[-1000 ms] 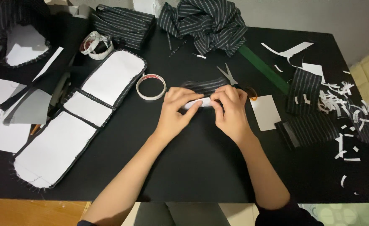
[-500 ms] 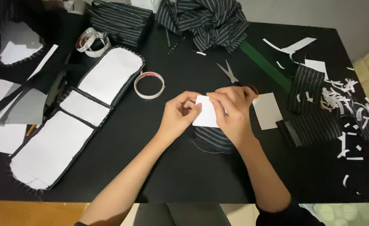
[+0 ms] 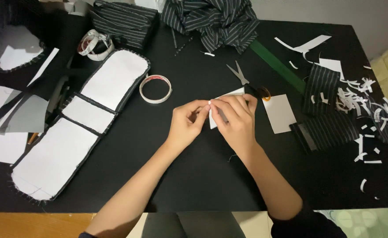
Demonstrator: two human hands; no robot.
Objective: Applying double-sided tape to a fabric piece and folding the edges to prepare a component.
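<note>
In the head view, both hands are meeting at the middle of the black table [image 3: 194,176] over a small white piece [image 3: 229,98]. It is lying mostly under the right hand [image 3: 235,121], with one corner poking out toward 12 o'clock, near the scissors [image 3: 239,73]. Its long axis is hard to read, since the fingers are hiding most of it.

The left hand [image 3: 186,125] is sitting at 9 o'clock from the piece, fingers curled, thumb and forefinger pinching its left edge. The right hand is closer, lying over the piece with fingers bent and pressing or gripping it; both hands are closing on it, neither spread flat.

A tape ring [image 3: 155,88] is lying at 10 o'clock from the hands, and a white card [image 3: 280,113] at 3 o'clock.
</note>
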